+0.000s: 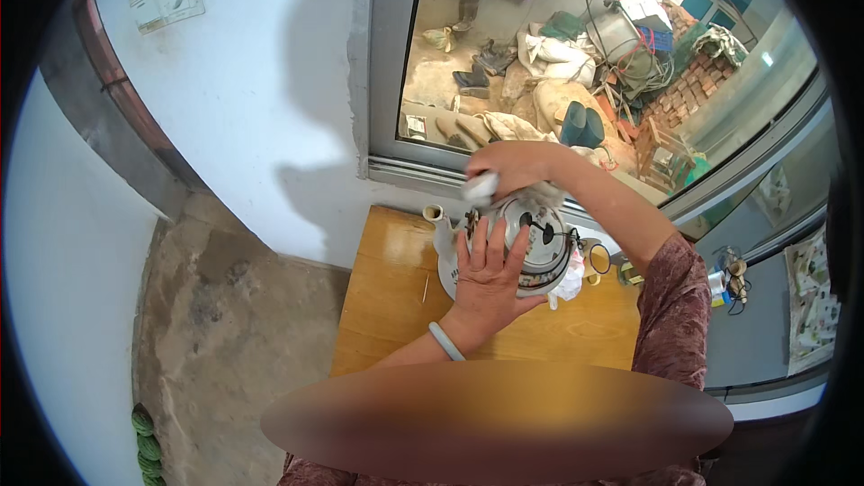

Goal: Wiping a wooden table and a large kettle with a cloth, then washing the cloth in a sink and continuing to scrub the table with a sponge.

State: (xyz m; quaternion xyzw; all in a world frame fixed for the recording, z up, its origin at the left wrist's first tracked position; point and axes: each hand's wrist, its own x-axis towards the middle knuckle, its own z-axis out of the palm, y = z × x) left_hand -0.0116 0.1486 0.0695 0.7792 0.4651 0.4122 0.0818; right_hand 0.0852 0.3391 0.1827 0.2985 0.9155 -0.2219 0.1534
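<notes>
A white patterned teapot (547, 256) with a spout and a lid stands on the wooden table (567, 334), close to the window. My left hand (489, 283) lies on the teapot's near side, its fingers spread over the body below the lid. Beyond the pot, at the window sill, my right hand (509, 165) is closed around a blurred white object (480, 187); its kind cannot be told. Greyish, blurred material shows beneath that hand, beside the lid.
A mug (597, 260) and a white plastic bag (570, 278) are right of the teapot. A thin stick (425, 288) lies to its left. The window frame (432, 165) borders the table's far side. Several watermelons (148, 447) rest on the floor.
</notes>
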